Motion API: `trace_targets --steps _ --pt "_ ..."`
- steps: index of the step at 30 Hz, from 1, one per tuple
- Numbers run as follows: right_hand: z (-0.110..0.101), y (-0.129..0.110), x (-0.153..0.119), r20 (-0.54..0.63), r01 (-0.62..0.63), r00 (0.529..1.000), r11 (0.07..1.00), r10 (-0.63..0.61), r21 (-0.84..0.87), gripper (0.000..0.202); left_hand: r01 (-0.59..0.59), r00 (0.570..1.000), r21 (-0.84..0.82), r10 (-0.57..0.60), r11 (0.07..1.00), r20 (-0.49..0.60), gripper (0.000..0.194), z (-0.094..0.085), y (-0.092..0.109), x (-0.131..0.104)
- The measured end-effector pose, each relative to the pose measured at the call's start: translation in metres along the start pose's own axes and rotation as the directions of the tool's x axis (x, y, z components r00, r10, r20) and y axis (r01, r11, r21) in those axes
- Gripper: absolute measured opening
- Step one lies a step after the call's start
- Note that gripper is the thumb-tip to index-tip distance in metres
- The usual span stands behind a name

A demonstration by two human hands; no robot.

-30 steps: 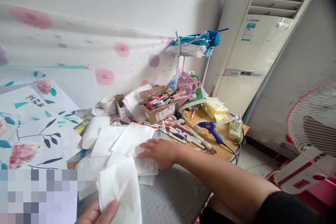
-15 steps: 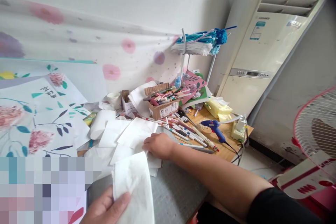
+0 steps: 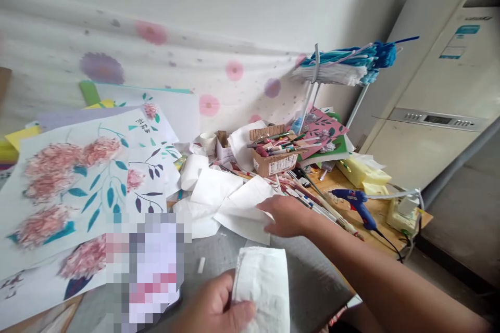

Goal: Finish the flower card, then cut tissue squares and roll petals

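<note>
My left hand (image 3: 219, 302) grips a folded white paper sheet (image 3: 265, 286), thumb on top, close to the camera at the bottom. The sheet looks soft and layered, like tissue. Farther off, my right hand (image 3: 287, 216) reaches in from the right over a loose pile of white paper sheets (image 3: 222, 187). Its index finger and thumb are apart at the pile's right edge, with white paper showing in the gap. Whether the fingertips touch the pile I cannot tell. A white roll (image 3: 194, 171) lies just behind the pile's left side.
Flower pictures (image 3: 74, 182) cover the left. Behind the pile stand paper cups (image 3: 208, 143) and a cardboard box (image 3: 273, 161) of pens and brushes. A blue glue gun (image 3: 355, 205), a yellow tissue pack (image 3: 363, 169) and a power strip (image 3: 404, 213) lie right, below a rack of pipe cleaners (image 3: 344, 62).
The view has swung left, so the table's things appear farther right. My right hand's index finger and thumb have spread apart. My left hand keeps its hold on the folded sheet.
</note>
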State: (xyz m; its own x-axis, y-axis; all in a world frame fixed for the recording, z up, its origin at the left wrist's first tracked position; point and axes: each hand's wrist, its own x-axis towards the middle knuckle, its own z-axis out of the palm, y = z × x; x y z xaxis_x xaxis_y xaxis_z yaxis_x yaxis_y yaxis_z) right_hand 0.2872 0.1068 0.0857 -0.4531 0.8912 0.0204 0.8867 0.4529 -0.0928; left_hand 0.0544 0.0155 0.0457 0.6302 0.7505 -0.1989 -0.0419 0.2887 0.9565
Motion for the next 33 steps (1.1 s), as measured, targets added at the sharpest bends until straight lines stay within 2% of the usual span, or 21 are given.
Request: trace_targets --steps 2,3,5,6,9,12,15,19,21,23,26,29,33 --pt "0.009 -0.020 0.009 0.061 0.127 0.990 0.991 -0.129 0.037 0.084 -0.017 1.000 -0.029 0.017 0.999 0.000 0.052 0.001 0.002 -0.001" --pt "0.013 -0.032 0.016 0.068 0.170 0.983 0.984 -0.172 0.046 0.091 -0.027 1.000 -0.046 0.027 0.999 -0.006 0.053 0.002 0.003 -0.002" --pt "0.025 -0.056 0.034 0.058 0.171 0.983 0.985 -0.172 0.014 0.080 -0.045 0.999 -0.073 0.044 0.996 -0.021 0.055 0.002 0.005 -0.004" --pt "0.031 -0.068 0.044 0.028 0.159 0.987 0.987 -0.159 -0.001 0.082 -0.052 0.998 -0.079 0.050 0.996 -0.028 0.056 0.002 0.005 -0.005" --pt "0.047 -0.090 0.075 -0.118 0.058 0.991 0.998 -0.055 0.019 0.081 -0.058 0.997 -0.086 0.054 0.995 -0.046 0.061 0.001 0.004 -0.005" --pt "0.051 -0.085 0.099 -0.156 -0.011 0.988 0.998 0.020 0.063 0.057 -0.052 0.998 -0.090 0.049 0.995 -0.042 0.067 0.000 0.001 -0.003" --pt "0.033 -0.055 0.108 -0.227 -0.092 0.967 0.989 0.118 0.119 0.039 -0.051 0.998 -0.091 0.048 0.995 -0.029 0.068 0.001 -0.001 -0.003" --pt "-0.002 -0.008 0.095 -0.397 -0.177 0.888 0.969 0.233 0.172 0.047 -0.071 0.997 -0.054 0.071 0.996 -0.005 0.062 0.002 -0.001 -0.003" --pt "-0.010 0.002 0.079 -0.461 -0.157 0.860 0.973 0.219 0.169 0.050 -0.075 0.997 -0.023 0.075 0.997 0.009 0.060 0.001 -0.002 -0.003" --pt "-0.005 0.001 0.059 -0.481 -0.087 0.865 0.986 0.146 0.142 0.050 -0.073 0.997 0.015 0.073 0.997 0.006 0.059 -0.001 -0.004 -0.001" --pt "0.018 -0.015 0.032 -0.409 0.099 0.911 0.992 -0.058 0.078 0.046 -0.075 0.997 0.054 0.075 0.996 -0.007 0.061 -0.003 -0.008 0.003" --pt "0.036 -0.027 0.012 -0.300 0.248 0.926 0.969 -0.230 0.024 0.036 -0.056 0.998 0.038 0.058 0.998 -0.031 0.063 -0.003 -0.009 0.004" --pt "0.038 -0.025 -0.006 -0.203 0.319 0.926 0.947 -0.319 -0.032 0.032 -0.045 0.995 0.034 0.047 0.998 -0.088 0.064 0.001 -0.007 0.001"
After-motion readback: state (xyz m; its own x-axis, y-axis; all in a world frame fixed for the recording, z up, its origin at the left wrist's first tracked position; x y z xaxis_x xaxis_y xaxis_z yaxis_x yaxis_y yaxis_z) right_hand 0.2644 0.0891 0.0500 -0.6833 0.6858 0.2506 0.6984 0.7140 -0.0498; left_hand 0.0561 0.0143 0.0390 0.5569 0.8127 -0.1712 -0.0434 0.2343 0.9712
